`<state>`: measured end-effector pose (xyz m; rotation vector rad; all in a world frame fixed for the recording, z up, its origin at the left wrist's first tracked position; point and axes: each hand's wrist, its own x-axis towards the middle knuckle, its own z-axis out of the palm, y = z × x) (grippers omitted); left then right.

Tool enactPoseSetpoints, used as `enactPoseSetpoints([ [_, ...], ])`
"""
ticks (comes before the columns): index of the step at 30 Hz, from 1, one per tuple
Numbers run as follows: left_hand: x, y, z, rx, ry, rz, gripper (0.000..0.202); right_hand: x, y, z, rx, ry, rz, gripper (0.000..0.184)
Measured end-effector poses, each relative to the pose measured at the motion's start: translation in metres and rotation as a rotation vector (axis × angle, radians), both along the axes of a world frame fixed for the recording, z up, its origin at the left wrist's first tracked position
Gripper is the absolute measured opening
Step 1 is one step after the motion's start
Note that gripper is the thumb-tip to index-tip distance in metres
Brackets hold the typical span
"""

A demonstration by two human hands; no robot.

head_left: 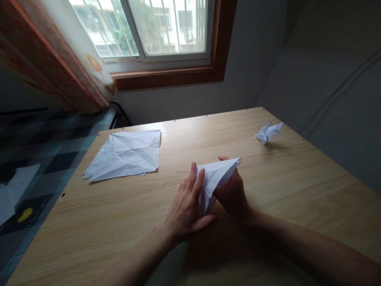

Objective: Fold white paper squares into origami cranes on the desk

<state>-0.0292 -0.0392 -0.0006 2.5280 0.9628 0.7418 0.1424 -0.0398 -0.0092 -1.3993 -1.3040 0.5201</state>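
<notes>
On the wooden table (119, 222) I see creased sheets (127, 155) stacked at the left, well apart from the hands. My left hand (187, 206) lies flat, fingers spread, pressing the half-folded paper (217, 172) near the table's middle, and my right hand (233, 194) grips its underside. It is only a long point, so I judge it about midway. One finished figure (268, 132) sits far right.

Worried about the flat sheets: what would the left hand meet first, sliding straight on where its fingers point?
Probably nothing: the left hand touches the folded paper beside it; ahead lies bare table to its far edge. The creased sheets lie off to the left.
</notes>
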Motion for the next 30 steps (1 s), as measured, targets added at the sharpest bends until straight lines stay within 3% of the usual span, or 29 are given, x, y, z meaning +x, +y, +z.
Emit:
enactPoseSetpoints([
  [5, 0.000, 0.002, -0.002, -0.070, -0.127, 0.047, 0.088, 0.000, 0.001, -0.002, 0.138, -0.190, 0.100, 0.015],
  [7, -0.002, 0.005, -0.003, -0.104, -0.196, 0.085, 0.079, 0.004, 0.004, -0.002, 0.167, -0.240, 0.135, 0.005],
  [12, -0.013, 0.020, -0.003, -0.087, -0.222, 0.160, 0.056, 0.023, 0.018, 0.001, 0.183, -0.263, 0.373, 0.012],
  [16, -0.031, 0.035, -0.004, 0.001, -0.079, 0.079, 0.055, 0.039, 0.028, -0.003, 0.191, -0.385, 0.539, 0.026],
  [23, -0.049, 0.045, 0.003, -0.023, 0.296, -0.078, 0.054, 0.055, 0.037, -0.012, 0.342, -0.658, 0.620, 0.029],
  [30, -0.043, 0.040, 0.010, 0.013, 0.345, -0.109, 0.043, 0.063, 0.034, -0.004, 0.298, -0.736, 0.718, 0.030],
])
